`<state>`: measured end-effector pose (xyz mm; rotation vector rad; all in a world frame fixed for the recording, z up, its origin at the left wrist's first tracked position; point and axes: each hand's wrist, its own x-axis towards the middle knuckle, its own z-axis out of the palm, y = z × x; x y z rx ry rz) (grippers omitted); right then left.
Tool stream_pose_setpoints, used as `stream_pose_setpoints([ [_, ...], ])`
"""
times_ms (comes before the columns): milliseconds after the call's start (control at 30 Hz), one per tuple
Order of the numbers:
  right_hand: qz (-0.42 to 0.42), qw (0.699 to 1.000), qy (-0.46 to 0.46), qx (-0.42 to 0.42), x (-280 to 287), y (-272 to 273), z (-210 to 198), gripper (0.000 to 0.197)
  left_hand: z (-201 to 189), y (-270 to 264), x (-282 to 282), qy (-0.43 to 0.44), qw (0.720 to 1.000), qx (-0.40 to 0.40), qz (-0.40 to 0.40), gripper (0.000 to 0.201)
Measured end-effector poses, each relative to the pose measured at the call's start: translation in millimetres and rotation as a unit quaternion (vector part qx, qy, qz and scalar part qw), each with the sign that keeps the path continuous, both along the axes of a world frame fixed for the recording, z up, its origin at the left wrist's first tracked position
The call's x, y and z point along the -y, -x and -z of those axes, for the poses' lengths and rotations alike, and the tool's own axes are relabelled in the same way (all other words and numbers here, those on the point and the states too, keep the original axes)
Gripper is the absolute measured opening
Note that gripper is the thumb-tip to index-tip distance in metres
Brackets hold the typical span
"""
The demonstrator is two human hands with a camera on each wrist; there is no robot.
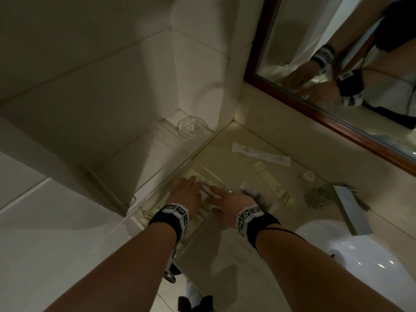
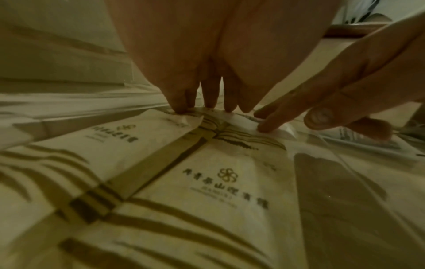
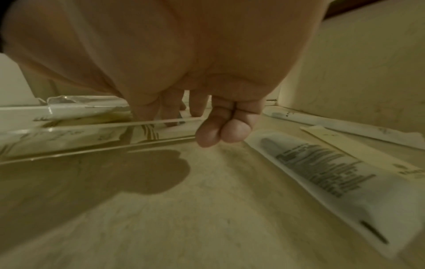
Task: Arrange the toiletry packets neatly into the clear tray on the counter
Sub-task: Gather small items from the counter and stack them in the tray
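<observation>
The clear tray (image 1: 211, 174) lies at the counter's left edge and holds cream packets with brown stripes (image 2: 225, 182). My left hand (image 1: 191, 188) lies flat over the tray, its straight fingertips (image 2: 207, 105) pressing the far ends of those packets. My right hand (image 1: 216, 192) reaches over the tray's right wall (image 3: 92, 134). Its outstretched fingers (image 2: 264, 125) touch a small white packet (image 2: 282, 130) inside, while its other two fingers (image 3: 220, 136) curl outside the wall. Loose on the counter lie a white packet with grey print (image 3: 322, 172), a slim cream packet (image 1: 272, 183) and a long white packet (image 1: 261, 154).
A glass bowl (image 1: 192, 127) stands on the ledge behind the tray. A small white cap (image 1: 308, 176), the metal faucet (image 1: 346, 203) and the white basin (image 1: 371, 255) are to the right. A framed mirror (image 1: 337, 64) runs along the back wall.
</observation>
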<state>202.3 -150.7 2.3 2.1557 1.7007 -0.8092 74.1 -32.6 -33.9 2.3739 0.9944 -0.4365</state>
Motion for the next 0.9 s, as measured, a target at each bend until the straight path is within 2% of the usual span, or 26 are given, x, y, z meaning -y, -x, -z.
stream_pose_setpoints([
  [167, 0.027, 1.000, -0.003, -0.002, 5.1, -2.8, 3.2, 0.049, 0.2, 1.5, 0.6, -0.018, 1.000, 0.005, 0.016, 0.052],
  [333, 0.056, 0.998, 0.017, -0.010, 6.4, -3.1, 5.5, 0.049, 0.4, 3.6, -3.9, 0.000, 0.999, -0.007, 0.039, 0.057],
  [467, 0.069, 0.998, -0.001, 0.003, 10.5, -1.8, 12.3, 0.049, 7.1, 8.2, -7.3, -0.009, 0.998, -0.005, 0.055, 0.069],
  [533, 0.072, 0.997, 0.002, 0.011, 11.3, -0.8, 14.0, 0.051, 9.4, 10.8, -8.5, 0.000, 0.999, 0.006, 0.048, 0.073],
  [600, 0.074, 0.997, 0.014, 0.008, 11.3, 0.0, 13.2, 0.053, 13.7, 9.9, -10.8, 0.017, 0.999, 0.008, 0.030, 0.069],
  [667, 0.094, 0.995, 0.006, -0.034, 13.1, -2.0, 6.0, 0.053, 8.8, 5.6, -9.8, 0.024, 1.000, 0.008, 0.009, 0.065],
  [733, 0.145, 0.984, -0.057, -0.091, 19.8, -11.1, -5.1, 0.049, -8.0, -4.8, -5.1, 0.046, 0.996, 0.059, -0.047, 0.063],
  [800, 0.236, 0.959, -0.134, -0.087, 30.0, -29.6, -17.8, 0.044, -29.3, -20.4, 3.1, 0.072, 0.982, 0.137, -0.113, 0.052],
  [900, 0.405, 0.889, -0.183, -0.111, 46.9, -63.7, -23.3, 0.032, -54.6, -51.1, 19.2, 0.171, 0.946, 0.197, -0.193, 0.030],
])
